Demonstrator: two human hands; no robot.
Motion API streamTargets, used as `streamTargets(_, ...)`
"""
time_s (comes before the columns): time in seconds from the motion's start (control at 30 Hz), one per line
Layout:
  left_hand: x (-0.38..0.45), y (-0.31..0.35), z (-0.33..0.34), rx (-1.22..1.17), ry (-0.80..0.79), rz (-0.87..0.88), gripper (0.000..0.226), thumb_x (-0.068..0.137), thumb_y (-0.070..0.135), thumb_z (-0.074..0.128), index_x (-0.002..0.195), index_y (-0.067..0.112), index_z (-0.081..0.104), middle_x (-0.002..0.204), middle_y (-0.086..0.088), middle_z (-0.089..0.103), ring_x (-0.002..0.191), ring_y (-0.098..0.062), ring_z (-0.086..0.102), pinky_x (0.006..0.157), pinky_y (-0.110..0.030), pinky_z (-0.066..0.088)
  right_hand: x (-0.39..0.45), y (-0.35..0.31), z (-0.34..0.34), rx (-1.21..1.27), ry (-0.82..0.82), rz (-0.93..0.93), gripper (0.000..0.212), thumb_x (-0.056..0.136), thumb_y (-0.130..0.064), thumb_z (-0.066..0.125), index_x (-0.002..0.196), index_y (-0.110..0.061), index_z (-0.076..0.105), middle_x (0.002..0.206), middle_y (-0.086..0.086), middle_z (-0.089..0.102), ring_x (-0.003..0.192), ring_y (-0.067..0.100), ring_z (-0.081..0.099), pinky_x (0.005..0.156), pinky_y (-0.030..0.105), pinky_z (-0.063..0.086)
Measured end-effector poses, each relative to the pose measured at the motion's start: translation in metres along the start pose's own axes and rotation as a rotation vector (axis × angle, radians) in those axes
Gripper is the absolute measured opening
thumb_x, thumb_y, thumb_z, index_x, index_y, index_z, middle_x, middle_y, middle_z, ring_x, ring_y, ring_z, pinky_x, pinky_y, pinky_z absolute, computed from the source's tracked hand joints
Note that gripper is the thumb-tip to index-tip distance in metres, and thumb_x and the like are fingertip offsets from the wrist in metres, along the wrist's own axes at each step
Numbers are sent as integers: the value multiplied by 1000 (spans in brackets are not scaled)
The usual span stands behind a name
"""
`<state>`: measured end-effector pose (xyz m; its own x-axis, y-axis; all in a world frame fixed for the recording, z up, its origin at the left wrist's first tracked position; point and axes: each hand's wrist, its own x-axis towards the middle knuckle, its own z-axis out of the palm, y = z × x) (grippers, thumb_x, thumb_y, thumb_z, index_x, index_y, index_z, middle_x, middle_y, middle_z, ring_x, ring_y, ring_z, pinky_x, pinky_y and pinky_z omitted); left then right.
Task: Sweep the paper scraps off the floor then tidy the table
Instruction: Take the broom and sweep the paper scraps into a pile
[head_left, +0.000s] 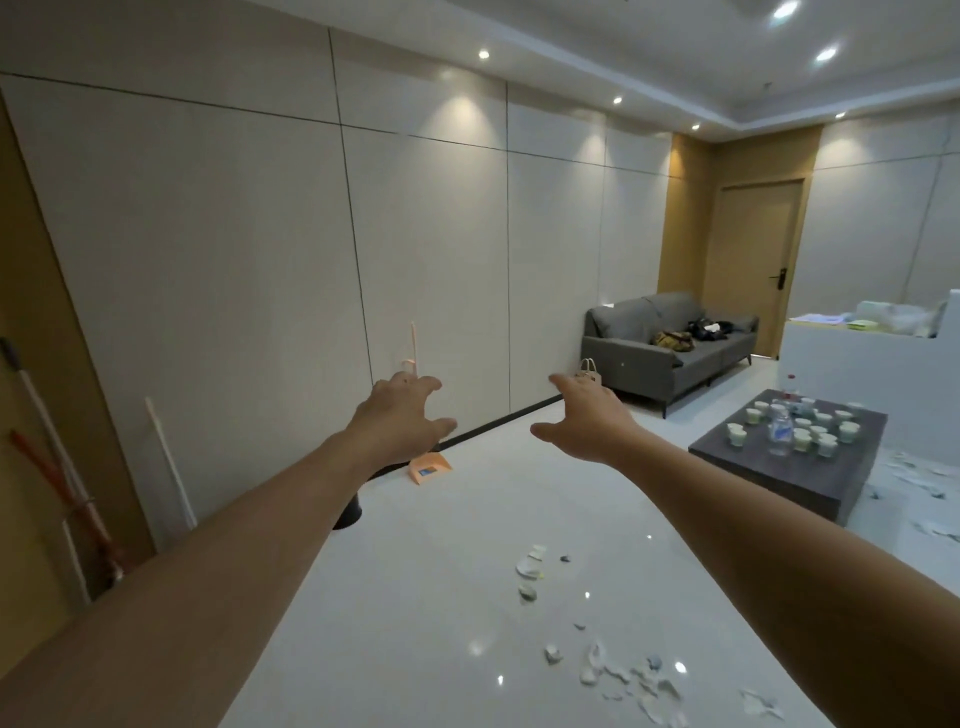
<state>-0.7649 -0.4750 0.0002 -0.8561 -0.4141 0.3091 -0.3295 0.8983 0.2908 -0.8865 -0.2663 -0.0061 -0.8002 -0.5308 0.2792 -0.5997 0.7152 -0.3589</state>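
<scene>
Hands reach out empty, left hand (402, 415) and right hand (587, 421) with fingers spread, toward the orange dustpan (430, 467) propped against the wall. Scraps (623, 670) cover the floor, so sweeping seemingly hasn't begun.

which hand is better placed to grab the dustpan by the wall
Left, probably. The left hand is open and lines up in view with the orange dustpan and its upright handle at the wall. The right hand, also open and empty, reaches further right, toward the sofa.

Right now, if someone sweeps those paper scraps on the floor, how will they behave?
The paper scraps look thin, torn and curled, so probably very light and floppy. On the glossy floor they would likely slide easily, perhaps scatter.
</scene>
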Motion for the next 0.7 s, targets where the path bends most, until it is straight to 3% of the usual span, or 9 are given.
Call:
streamTargets(0.33,238,-88,92,-22,-44,-26,67,86,48,62,145,29,36,152,-1,32,138,-23,29,110,-43,34,245,22,118,17,-67,7,82,88,-46,66,155,-20,27,152,8,41,139,29,37,109,40,37)
streamTargets(0.7,491,-167,164,16,-72,-25,68,85,53,59,145,29,37,150,0,36,138,-24,30,110,-45,34,517,27,198,27,-92,-8,81,88,-46,65,155,-20,28,152,7,43,138,28,39,107,39,39)
